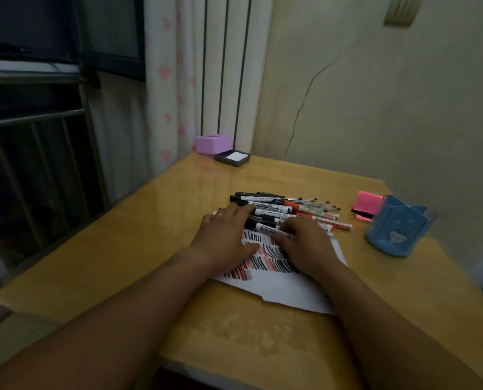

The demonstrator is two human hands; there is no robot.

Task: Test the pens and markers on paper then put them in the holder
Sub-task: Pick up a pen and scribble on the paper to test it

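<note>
A heap of black and red markers and thin pens point(288, 209) lies on the wooden table beyond a white sheet of paper point(279, 285) covered with black and red test strokes. My left hand point(226, 235) rests flat on the paper, its fingertips reaching into the near side of the heap. My right hand point(305, 243) has its fingers curled round a black-and-white marker point(265, 228) at the heap's near edge. The blue pen holder point(395, 229) stands to the right; whether anything is inside cannot be told.
A pink sticky-note pad point(368, 202) with a dark pen beside it lies behind the holder. A purple box point(213, 143) and a dark tray with white paper point(231, 158) sit at the far corner. The table's left edge point(74, 246) borders a railing.
</note>
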